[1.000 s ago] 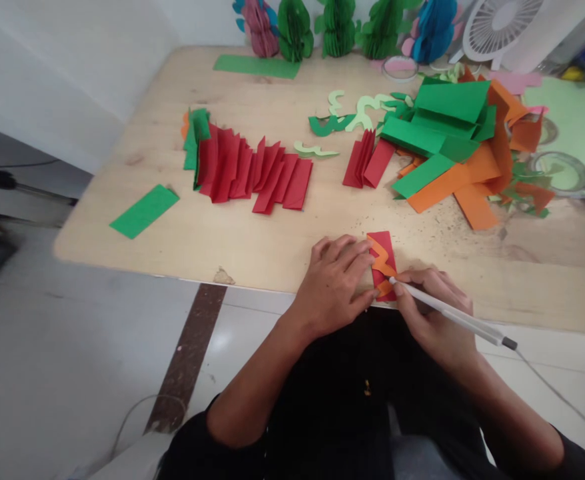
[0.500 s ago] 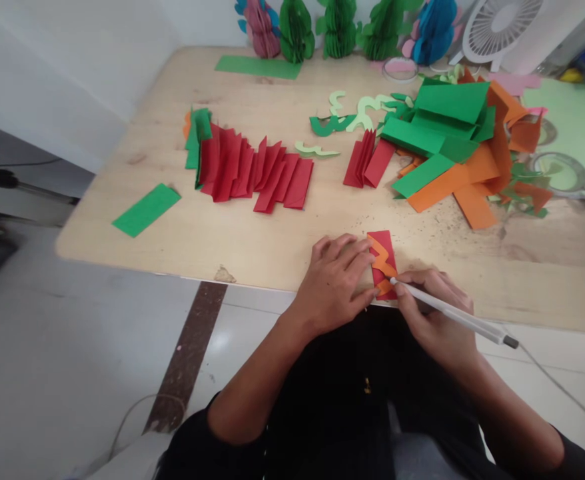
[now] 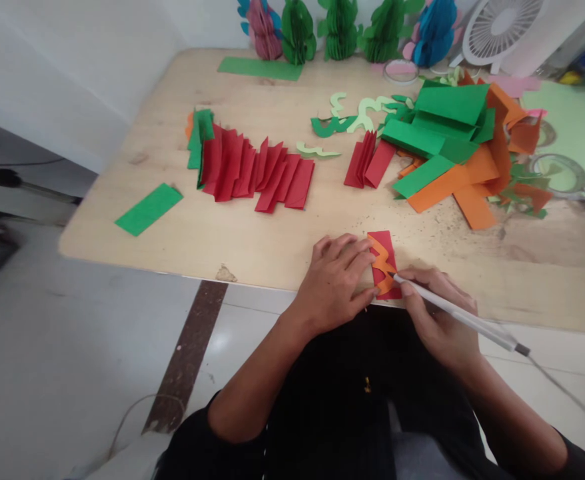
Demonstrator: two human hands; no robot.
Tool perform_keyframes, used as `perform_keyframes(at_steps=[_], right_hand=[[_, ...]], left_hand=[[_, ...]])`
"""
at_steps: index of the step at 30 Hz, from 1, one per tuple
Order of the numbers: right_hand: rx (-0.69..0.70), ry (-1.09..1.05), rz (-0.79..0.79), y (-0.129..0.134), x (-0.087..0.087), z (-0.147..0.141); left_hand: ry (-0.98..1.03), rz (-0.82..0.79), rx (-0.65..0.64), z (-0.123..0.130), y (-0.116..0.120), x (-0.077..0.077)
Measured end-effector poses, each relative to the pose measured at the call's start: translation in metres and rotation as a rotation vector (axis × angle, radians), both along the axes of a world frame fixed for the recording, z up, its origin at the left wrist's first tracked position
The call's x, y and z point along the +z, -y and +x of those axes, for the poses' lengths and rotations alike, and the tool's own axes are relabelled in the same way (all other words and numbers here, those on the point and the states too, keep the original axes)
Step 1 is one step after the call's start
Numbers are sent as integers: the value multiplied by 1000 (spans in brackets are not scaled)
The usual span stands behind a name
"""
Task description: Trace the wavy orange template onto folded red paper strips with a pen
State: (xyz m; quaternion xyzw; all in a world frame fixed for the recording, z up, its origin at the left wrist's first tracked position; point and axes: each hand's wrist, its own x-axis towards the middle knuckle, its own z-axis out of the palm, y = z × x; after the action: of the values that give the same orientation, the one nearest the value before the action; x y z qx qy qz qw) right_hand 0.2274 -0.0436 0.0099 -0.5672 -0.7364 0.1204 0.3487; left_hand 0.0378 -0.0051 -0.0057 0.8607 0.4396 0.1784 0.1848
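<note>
With our left hand [image 3: 333, 283] loosely spread, we steady the orange cutout [image 3: 383, 260] on red paper [image 3: 386, 241] between our hands; our right hand [image 3: 437, 328] pinches the pen [image 3: 457, 312], whose tip should hug the cutout's edge.

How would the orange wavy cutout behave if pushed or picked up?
The orange cutout would probably flex: its wavy strip is narrow. It looks paper-thin, so likely light. It might slide on the red paper if the left hand weren't on it.

Matt paper cutout [image 3: 382, 255], seemingly plastic pen [image 3: 458, 313]
</note>
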Motion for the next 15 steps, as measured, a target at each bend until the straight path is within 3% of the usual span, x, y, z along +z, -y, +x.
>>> perform_keyframes(at_steps=[6,15], right_hand=[[107,23,68,-1,-5,1],[109,65,97,0,-7,1]], left_hand=[[2,3,-3,0,0,0],[4,-3,-1,0,0,1]])
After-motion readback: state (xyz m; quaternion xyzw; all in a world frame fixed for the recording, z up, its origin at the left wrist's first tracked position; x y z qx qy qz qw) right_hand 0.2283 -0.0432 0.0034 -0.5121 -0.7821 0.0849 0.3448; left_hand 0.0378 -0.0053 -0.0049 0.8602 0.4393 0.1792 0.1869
